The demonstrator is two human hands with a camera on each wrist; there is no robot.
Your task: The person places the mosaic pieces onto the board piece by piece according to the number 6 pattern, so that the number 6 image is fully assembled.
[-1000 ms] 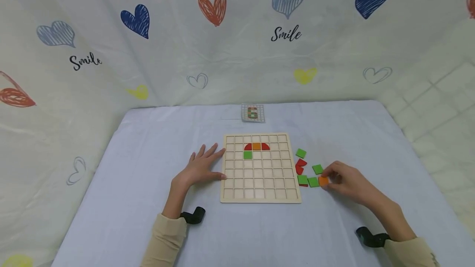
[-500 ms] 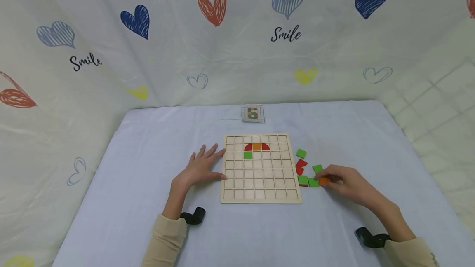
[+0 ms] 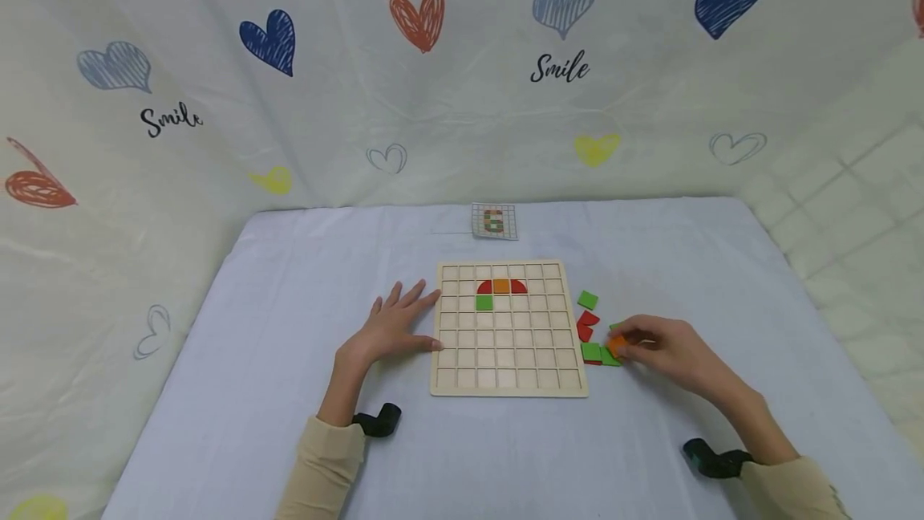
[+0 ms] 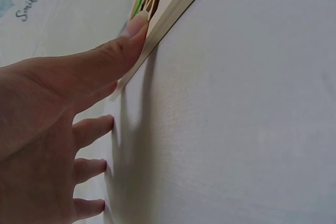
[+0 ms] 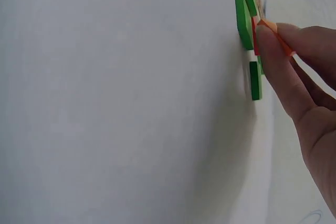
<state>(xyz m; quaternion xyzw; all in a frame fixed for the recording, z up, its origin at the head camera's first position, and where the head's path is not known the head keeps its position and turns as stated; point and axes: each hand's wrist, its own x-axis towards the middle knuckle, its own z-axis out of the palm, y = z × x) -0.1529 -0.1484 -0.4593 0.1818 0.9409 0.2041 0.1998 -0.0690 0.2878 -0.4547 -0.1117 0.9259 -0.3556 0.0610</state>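
Observation:
My right hand (image 3: 667, 349) pinches an orange square tile (image 3: 617, 345) between thumb and fingers, just above the loose tiles; the right wrist view shows the orange tile (image 5: 278, 36) tilted and off the cloth. My left hand (image 3: 393, 327) lies spread at the left edge of the wooden grid board (image 3: 507, 383), its thumb and a finger touching that edge. On the board sit an orange tile (image 3: 501, 286) between two red rounded tiles, one of them a red tile (image 3: 484, 287) on the left. Below that left one is a green square tile (image 3: 484, 303).
Right of the board lie loose pieces: a green tile (image 3: 588, 300), red pieces (image 3: 586, 324) and more green tiles (image 3: 591, 352), some overlapping. A small pattern card (image 3: 494, 221) is on the white cloth (image 3: 325, 247) behind the board. A heart-printed curtain hangs beyond.
My right hand has lifted the orange tile off the cloth and moved slightly left with it, over the green tiles. The left hand keeps its place at the board.

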